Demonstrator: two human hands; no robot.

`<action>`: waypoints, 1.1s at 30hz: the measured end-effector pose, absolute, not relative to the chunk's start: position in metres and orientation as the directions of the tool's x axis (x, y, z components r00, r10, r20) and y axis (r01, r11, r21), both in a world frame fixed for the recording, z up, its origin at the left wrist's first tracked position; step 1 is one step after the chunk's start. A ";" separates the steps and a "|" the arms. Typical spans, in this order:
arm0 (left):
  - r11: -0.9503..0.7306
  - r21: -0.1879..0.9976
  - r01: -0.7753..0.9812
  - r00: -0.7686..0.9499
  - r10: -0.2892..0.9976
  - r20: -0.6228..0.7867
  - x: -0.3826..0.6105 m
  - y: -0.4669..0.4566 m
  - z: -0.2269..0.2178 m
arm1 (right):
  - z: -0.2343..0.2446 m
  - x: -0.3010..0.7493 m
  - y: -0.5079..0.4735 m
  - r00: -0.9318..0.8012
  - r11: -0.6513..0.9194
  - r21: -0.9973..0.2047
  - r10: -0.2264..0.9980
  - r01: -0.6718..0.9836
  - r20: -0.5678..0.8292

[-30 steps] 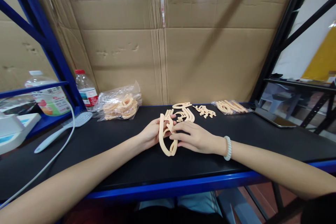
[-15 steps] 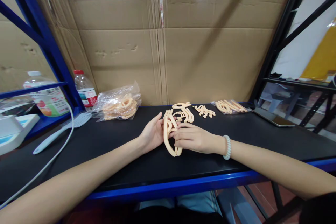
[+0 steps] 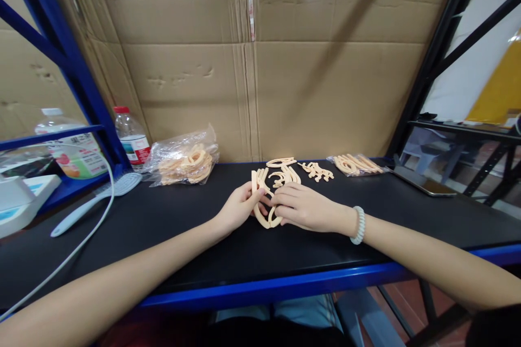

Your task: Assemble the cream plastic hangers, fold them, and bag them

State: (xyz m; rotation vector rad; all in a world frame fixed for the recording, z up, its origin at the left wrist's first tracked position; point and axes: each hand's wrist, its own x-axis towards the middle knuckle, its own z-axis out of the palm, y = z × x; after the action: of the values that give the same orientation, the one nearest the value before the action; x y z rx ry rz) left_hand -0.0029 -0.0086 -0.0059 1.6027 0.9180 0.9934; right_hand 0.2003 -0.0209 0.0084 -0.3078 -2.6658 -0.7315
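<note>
Both hands on cream frame, mid-table

Curved cream frame (image 3: pixel 264 222) btwn the two hands, over the black table (image 3: pixel 244 260); can't tell if it touches the surface. Two curved bars meet at its near end; slim straight bars stick out at the far end. Middle part hidden by fingers.

L hand (image 3: pixel 238 207): clamped on frame's L side, thumb across the front, other fingers behind. R hand (image 3: pixel 307 207): fingertips closed on frame's R side, near the lower curve; exact contact partly hidden. Pale coiled band (image 3: pixel 358 225) on R wrist.

Just beyond the hands: loose curved pcs (image 3: pixel 292 174), flat long pcs (image 3: pixel 281 162) behind those, small hooked pcs (image 3: pixel 321 172) to the R. Farther R, bagged pcs (image 3: pixel 356 165), then flat dark device (image 3: pixel 427 182) nr table edge.

L side: bigger bag of cream pcs (image 3: pixel 189 165), red-capped bottle (image 3: pixel 133 143), pale brush (image 3: pixel 87 210) w/ white cable (image 3: pixel 91 236) over it. Cardboard (image 3: pixel 345 81) upright along the back
</note>
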 end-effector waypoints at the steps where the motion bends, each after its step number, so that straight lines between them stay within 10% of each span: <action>1: -0.238 0.967 0.095 0.364 0.912 0.189 -0.003 -0.008 -0.006 | 0.008 0.200 -0.022 -0.910 0.836 0.439 0.156 0.329 0.385; 11: -0.380 0.925 -0.005 0.304 0.881 0.363 0.001 -0.018 -0.001 | -0.003 0.202 -0.020 -0.829 0.803 0.241 0.473 0.545 0.300; 29: 0.069 0.979 -0.193 0.203 0.979 -0.029 0.000 -0.012 0.000 | 0.001 0.210 -0.006 -0.901 0.762 0.513 0.208 0.394 0.382; 33: 0.114 0.971 -0.210 0.210 0.975 -0.069 -0.001 -0.009 0.000 | 0.014 0.221 -0.001 -0.823 0.813 0.374 0.210 0.446 0.527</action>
State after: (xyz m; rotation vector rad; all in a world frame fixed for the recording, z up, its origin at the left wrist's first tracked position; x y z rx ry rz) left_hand -0.0013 -0.0091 -0.0003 1.0695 0.9440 1.0924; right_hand 0.2212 -0.0013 0.0140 -0.4875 -2.5259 -0.6810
